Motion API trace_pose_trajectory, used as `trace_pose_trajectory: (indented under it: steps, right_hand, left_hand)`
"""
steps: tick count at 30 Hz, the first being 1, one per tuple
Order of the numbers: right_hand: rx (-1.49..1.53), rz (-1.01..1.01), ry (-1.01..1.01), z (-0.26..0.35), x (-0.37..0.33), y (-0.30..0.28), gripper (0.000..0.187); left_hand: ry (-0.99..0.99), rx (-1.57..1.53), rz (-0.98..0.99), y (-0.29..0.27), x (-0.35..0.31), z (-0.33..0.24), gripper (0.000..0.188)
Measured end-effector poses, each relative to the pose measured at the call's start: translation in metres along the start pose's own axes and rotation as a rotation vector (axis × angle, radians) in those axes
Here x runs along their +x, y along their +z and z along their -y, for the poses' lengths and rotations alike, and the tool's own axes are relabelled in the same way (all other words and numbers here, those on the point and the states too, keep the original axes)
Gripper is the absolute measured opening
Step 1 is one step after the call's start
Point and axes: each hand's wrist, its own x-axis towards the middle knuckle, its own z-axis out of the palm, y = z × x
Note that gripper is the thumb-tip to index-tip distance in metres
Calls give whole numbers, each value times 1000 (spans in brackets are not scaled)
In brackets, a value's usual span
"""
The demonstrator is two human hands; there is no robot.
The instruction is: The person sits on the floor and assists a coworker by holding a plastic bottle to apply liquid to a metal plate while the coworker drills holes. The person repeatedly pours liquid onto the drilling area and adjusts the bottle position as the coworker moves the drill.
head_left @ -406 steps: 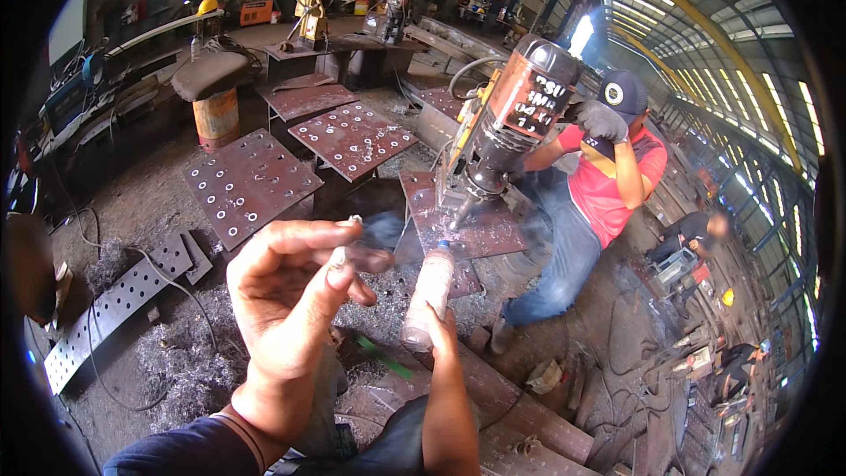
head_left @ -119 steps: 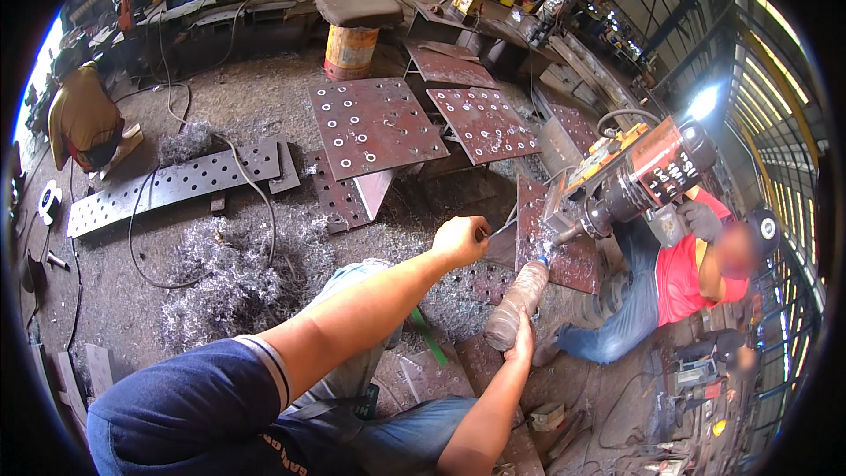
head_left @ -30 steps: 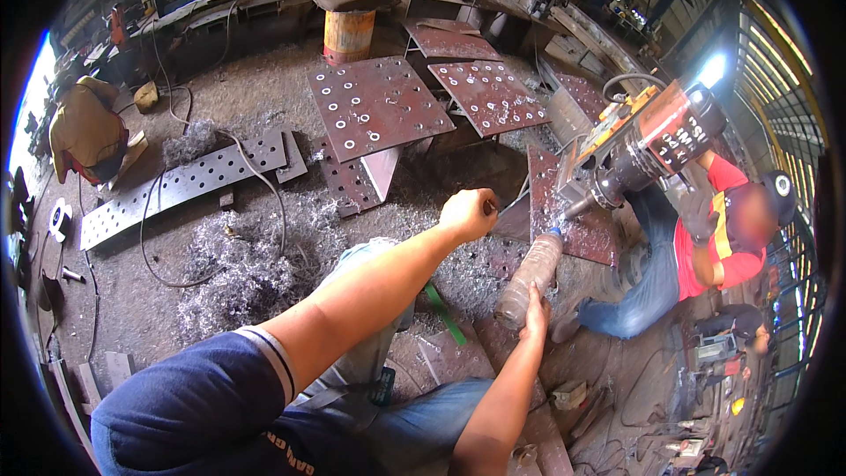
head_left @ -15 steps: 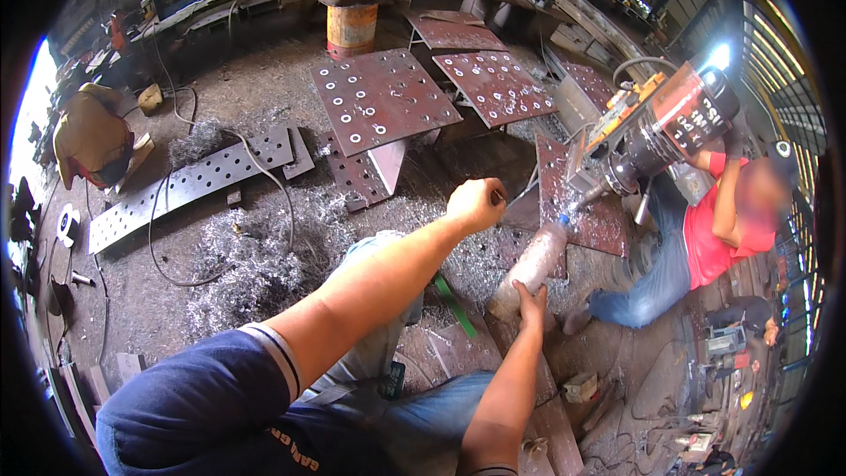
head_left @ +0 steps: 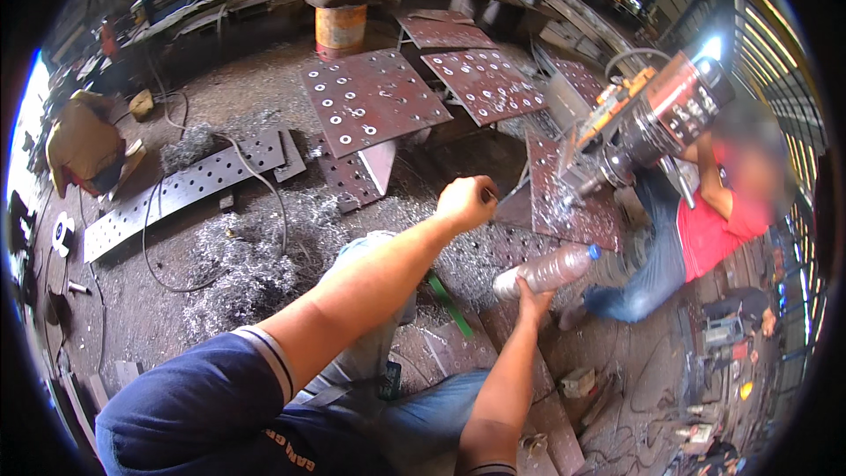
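A clear plastic bottle (head_left: 551,271) with a blue cap is in my right hand (head_left: 534,302). My fingers wrap its lower part, and it lies tilted, cap end up and to the right, apart from the drill. Farther left, my left hand (head_left: 467,203) is curled closed over the metal shavings; whether it holds anything cannot be made out. Beyond the bottle stands a large drilling machine (head_left: 652,128), its tip low over a reddish-brown steel plate (head_left: 577,218) with shavings on it. A person (head_left: 718,203) in a red shirt has an arm at the machine.
Drilled plates (head_left: 374,99) stand ahead. A long perforated steel strip (head_left: 181,189) lies left, with a cable across it. Curly metal shavings (head_left: 251,251) heap the floor. A green strip (head_left: 449,304) lies near my knees. A stool (head_left: 340,22) stands at the back.
The bottle has swung away from the drill tip: its cap end moved right and down, and it now lies flatter. My left hand stays nearly in place, still closed.
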Motion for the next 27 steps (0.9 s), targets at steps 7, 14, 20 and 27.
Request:
trace_pose_trajectory:
  steps: [7, 14, 20, 27]
  right_hand:
    - [-78, -33, 38, 12, -5, 2, 103]
    - [-101, -52, 73, 23, -9, 3, 100]
    - [-141, -39, 100, 31, -12, 2, 96]
    - [44, -28, 98, 28, -13, 7, 97]
  left_hand:
    - [-15, -6, 7, 1, 0, 3, 25]
    - [5, -10, 14, 2, -1, 5, 24]
    - [4, 6, 15, 0, -2, 5, 24]
    - [-18, 3, 16, 0, -3, 6, 22]
